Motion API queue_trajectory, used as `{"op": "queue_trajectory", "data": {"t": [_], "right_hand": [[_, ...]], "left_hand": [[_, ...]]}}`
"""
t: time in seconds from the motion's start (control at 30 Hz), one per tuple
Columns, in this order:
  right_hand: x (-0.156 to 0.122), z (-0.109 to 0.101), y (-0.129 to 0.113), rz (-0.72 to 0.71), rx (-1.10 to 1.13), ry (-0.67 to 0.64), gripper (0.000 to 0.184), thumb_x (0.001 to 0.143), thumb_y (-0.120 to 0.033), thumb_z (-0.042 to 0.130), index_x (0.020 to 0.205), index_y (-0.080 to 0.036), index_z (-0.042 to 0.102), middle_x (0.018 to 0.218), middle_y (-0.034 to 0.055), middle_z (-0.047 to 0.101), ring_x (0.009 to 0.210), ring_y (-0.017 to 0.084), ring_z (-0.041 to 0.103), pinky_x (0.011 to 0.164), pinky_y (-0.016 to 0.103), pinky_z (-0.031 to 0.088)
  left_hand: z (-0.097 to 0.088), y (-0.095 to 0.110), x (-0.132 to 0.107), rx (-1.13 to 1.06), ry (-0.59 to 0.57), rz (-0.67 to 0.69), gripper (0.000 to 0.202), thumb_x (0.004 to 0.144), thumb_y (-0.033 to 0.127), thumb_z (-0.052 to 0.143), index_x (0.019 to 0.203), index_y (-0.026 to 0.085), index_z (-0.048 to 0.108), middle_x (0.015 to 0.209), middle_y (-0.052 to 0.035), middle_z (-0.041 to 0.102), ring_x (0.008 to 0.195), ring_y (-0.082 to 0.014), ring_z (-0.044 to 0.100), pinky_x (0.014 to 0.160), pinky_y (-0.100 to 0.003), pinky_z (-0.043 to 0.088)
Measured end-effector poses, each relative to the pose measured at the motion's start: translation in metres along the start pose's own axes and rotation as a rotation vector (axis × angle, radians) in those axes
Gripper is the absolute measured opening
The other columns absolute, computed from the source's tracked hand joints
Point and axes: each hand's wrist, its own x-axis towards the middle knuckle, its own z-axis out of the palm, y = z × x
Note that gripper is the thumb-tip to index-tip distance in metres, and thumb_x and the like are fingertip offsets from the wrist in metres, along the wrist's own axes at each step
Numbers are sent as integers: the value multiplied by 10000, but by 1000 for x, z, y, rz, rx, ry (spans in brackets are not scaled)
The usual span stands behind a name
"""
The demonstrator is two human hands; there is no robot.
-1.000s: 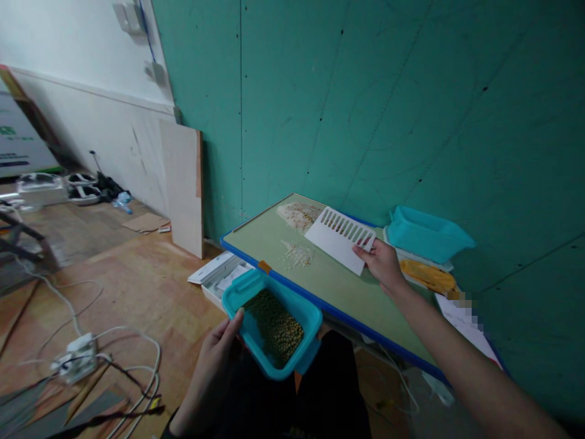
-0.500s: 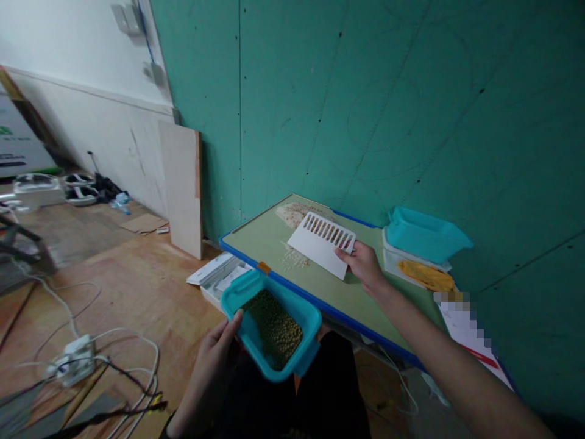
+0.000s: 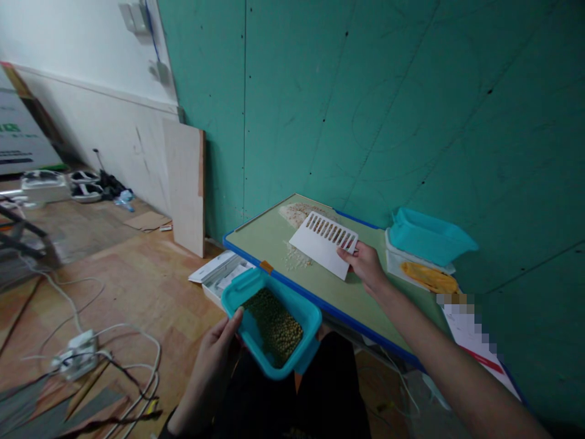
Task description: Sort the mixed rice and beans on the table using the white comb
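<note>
My left hand grips the near end of a teal plastic box full of green beans, held below the front edge of the blue-rimmed table. My right hand pinches the corner of a white slotted scraper card, which stands on the green tabletop. A small patch of pale grain lies just left of the card. Behind the card, a larger heap of grain sits at the table's far corner.
A second teal box rests on a white tray with a yellow item at the table's right. Papers lie beyond my forearm. A white case, a power strip and cables cover the wooden floor. A board leans on the wall.
My right hand slid the scraper card left and nearer across the table, up to the small grain patch. The teal box in my left hand has barely moved.
</note>
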Motion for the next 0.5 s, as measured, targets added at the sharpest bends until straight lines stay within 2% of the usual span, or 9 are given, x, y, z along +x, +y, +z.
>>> {"op": "queue_trajectory", "data": {"t": [0.23, 0.5], "right_hand": [[-1, 4, 2, 39, 28, -19, 562, 496, -545, 874, 876, -172, 693, 795, 88, 775, 717, 278, 729, 601, 357, 568], [-6, 13, -4, 88, 66, -45, 573, 457, -518, 891, 877, -180, 695, 786, 76, 774, 715, 279, 727, 593, 354, 566]], "left_hand": [[-5, -5, 3, 15, 2, 5, 373, 727, 501, 826, 581, 194, 672, 515, 25, 581, 528, -122, 549, 495, -212, 446], [-6, -5, 4, -14, -15, -10, 375, 708, 481, 847, 563, 201, 644, 506, 37, 571, 493, -105, 496, 467, -199, 413]]}}
